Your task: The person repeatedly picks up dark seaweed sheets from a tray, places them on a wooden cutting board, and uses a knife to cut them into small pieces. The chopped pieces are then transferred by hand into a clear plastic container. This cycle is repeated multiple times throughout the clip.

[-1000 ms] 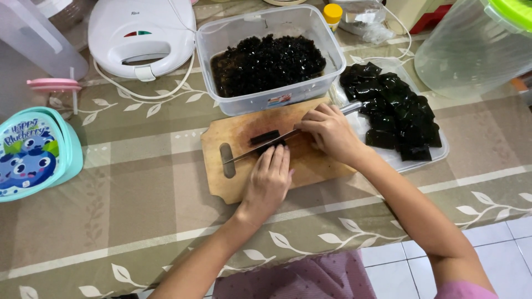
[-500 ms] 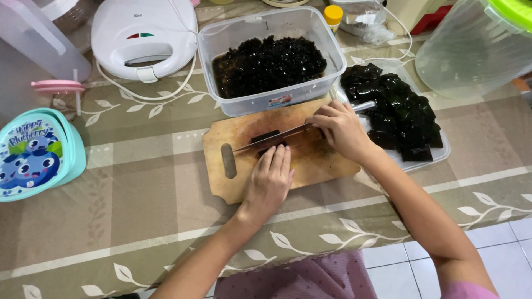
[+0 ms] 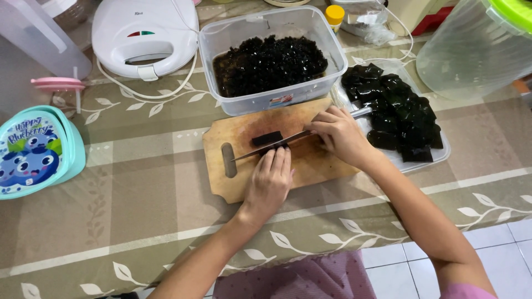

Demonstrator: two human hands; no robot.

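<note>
A slab of black jelly (image 3: 267, 138) lies on a wooden cutting board (image 3: 310, 166). My right hand (image 3: 338, 134) grips a knife (image 3: 266, 148) whose blade lies along the slab's near side, tip pointing left. My left hand (image 3: 270, 182) rests flat on the board, fingertips at the blade and the jelly. A clear plastic tub (image 3: 221, 50) just behind the board holds small diced black jelly (image 3: 269, 63). To the right, a shallow tray (image 3: 440, 156) carries several larger black jelly blocks (image 3: 396, 111).
A white sandwich maker (image 3: 144, 34) with its cord stands at the back left. A teal lidded container (image 3: 36, 152) sits at the left edge beside a pink cap (image 3: 57, 83). A large clear jug (image 3: 476, 47) stands back right. The table edge runs near my body.
The knife has slid a little to the right with my right hand, blade still against the jelly. My left hand stays on the board by the slab.
</note>
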